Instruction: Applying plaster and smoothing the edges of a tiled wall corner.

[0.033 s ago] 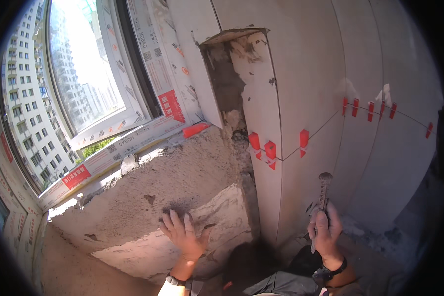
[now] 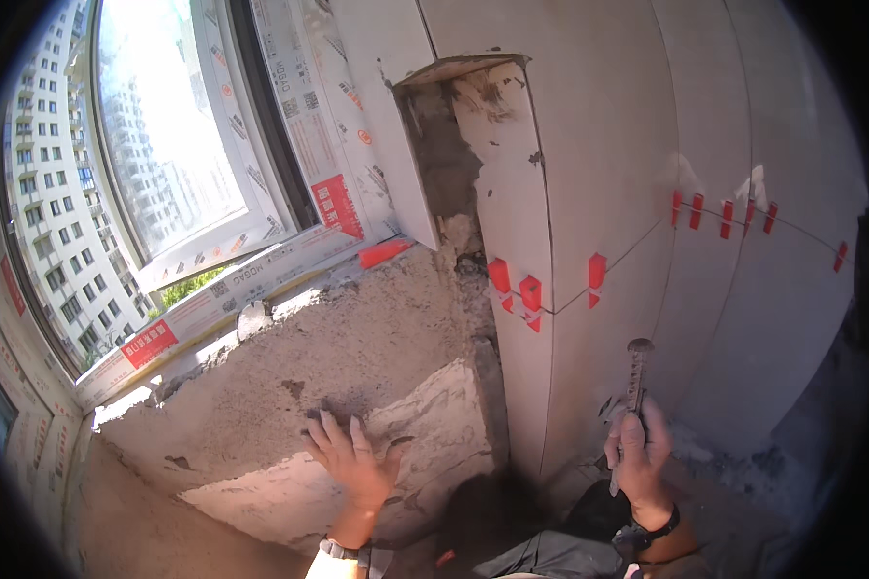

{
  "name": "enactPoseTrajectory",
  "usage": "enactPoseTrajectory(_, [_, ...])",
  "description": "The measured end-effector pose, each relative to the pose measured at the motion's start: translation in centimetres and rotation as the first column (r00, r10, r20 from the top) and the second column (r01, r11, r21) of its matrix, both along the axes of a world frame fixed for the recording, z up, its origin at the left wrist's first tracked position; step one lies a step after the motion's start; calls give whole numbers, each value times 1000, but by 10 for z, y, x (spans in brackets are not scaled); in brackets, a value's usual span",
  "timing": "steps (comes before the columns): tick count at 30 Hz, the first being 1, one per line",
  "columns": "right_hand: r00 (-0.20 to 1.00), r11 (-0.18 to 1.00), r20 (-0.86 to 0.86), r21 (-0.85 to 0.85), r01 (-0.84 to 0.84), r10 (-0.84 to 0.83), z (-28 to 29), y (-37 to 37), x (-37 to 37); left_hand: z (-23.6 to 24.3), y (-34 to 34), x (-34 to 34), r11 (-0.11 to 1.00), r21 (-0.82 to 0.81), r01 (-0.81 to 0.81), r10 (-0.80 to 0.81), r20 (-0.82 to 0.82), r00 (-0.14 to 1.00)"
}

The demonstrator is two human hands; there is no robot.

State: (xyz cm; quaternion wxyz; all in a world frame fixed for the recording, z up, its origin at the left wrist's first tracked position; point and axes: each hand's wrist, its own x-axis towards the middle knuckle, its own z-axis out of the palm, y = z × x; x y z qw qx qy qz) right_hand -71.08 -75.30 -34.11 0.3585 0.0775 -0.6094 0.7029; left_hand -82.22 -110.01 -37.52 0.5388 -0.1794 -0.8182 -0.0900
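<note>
My left hand [image 2: 357, 458] rests with fingers spread on the rough concrete wall [image 2: 328, 318] beneath the window, near its paler, smeared lower band. My right hand [image 2: 639, 444] grips a slim metal tool [image 2: 636, 372] with a round head at the top, held upright before the pale wall panels [image 2: 608, 145]. These panels carry red wedge clips [image 2: 597, 280] along a dark line. At their left is a cut recess [image 2: 434, 145] with broken, dusty edges.
An open white-framed window [image 2: 261, 232] with printed protective film is at the upper left, tall buildings beyond it. A small red object [image 2: 383, 253] lies on the sill. Below, a dark shadow and my clothed legs [image 2: 541, 555] show, with rubble [image 2: 753, 463] at the lower right.
My left hand has shifted slightly left along the concrete. My right hand holds the tool in much the same place.
</note>
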Motion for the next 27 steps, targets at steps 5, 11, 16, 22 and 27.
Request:
enactPoseTrajectory(5, [995,997,58,14,82,-83,-2,8,4,3,-29,5,957,19,-289,289,-56,956])
enactPoseTrajectory(11, [974,984,147,-10,178,-174,-18,14,2,0,-44,14,940,-23,-339,340,27,940])
enactPoseTrajectory(16, [903,948,306,-6,318,-301,-71,48,10,1,-54,24,930,-76,-359,366,127,922])
enactPoseTrajectory(22, [623,891,641,264,369,-448,-246,140,40,-12,-71,38,901,-184,-393,415,97,905])
enactPoseTrajectory(27, [346,514,389,737,438,-854,-375,123,124,-21,-80,40,859,-274,-433,470,87,878])
